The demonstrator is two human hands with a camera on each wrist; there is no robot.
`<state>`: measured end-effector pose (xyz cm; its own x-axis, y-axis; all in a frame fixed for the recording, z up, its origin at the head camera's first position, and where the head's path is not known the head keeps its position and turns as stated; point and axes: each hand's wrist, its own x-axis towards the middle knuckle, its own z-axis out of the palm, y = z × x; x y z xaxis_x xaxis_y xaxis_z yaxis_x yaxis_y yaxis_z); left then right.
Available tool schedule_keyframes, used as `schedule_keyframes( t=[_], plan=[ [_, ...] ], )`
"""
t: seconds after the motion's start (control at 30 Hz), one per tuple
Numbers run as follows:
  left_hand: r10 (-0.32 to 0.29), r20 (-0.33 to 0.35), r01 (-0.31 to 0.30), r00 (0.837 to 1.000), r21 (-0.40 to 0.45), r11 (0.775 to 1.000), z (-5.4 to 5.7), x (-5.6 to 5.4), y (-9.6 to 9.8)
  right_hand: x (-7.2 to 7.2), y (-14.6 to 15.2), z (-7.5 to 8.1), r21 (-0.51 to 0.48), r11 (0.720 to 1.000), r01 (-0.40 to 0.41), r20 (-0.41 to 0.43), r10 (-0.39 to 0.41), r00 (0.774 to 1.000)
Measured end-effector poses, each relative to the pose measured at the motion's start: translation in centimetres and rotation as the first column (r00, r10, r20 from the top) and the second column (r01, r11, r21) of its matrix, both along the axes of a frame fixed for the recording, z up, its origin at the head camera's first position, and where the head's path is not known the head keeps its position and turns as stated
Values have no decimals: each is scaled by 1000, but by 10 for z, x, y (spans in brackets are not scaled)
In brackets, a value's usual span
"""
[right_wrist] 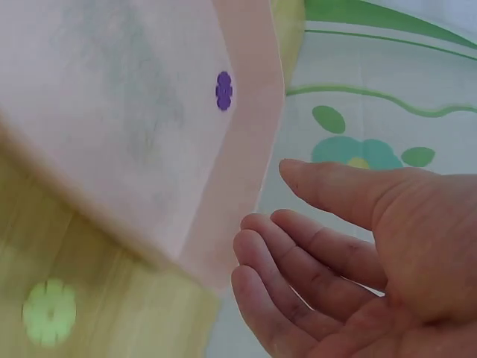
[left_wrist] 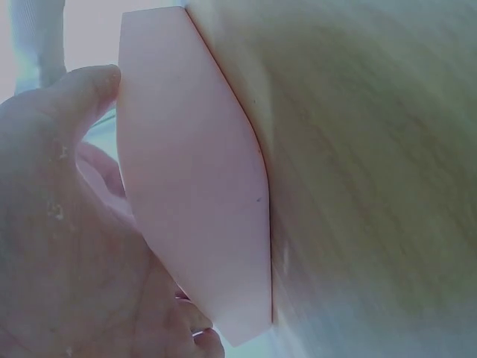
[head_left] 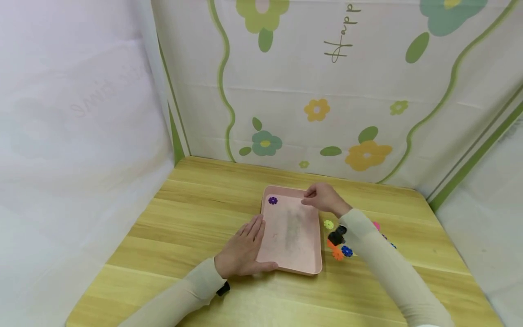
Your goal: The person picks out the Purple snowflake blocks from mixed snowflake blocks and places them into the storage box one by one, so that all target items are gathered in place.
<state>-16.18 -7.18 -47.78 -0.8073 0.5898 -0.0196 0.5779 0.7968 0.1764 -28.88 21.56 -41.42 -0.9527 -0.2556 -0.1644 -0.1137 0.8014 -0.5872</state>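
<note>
A pink tray (head_left: 292, 231) lies on the wooden table (head_left: 196, 213). One purple flower-shaped piece (head_left: 273, 200) sits in its far left corner, also visible in the right wrist view (right_wrist: 223, 90). My left hand (head_left: 245, 247) rests with straight fingers on the tray's near left rim; the left wrist view shows the thumb (left_wrist: 82, 97) against the tray's wall (left_wrist: 194, 186). My right hand (head_left: 323, 197) hovers at the tray's far right corner (right_wrist: 246, 149). Its palm (right_wrist: 350, 253) is empty, with the fingers loosely bent.
Loose flower pieces lie on the table right of the tray: a green one (head_left: 328, 224), orange (head_left: 337, 254), blue (head_left: 347, 251) and pink (head_left: 376, 225), partly hidden by my right forearm. Flower-printed cloth walls (head_left: 327, 91) close in the table at the back and sides.
</note>
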Motion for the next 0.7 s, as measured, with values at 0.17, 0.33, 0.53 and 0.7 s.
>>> schedule_keyframes(
  t=[0.17, 0.33, 0.53, 0.7],
  plan=[
    [-18, -23, 19, 1000, 21, 1000, -1, 0, 0, 20, 33, 12, 70, 996, -52, -58, 56, 997],
    [-13, -56, 14, 998, 19, 1000, -11, -2, -2, 40, 59, 15, 113, 988, -104, -76, 113, 991],
    [-11, -49, 12, 999, 14, 1000, -14, -3, -3, 60, 79, 12, 148, 976, -159, -80, 172, 982],
    [-15, -13, 16, 1000, 35, 999, -5, 0, -2, 73, 88, 5, 173, 964, -201, -88, 218, 972]
  ],
)
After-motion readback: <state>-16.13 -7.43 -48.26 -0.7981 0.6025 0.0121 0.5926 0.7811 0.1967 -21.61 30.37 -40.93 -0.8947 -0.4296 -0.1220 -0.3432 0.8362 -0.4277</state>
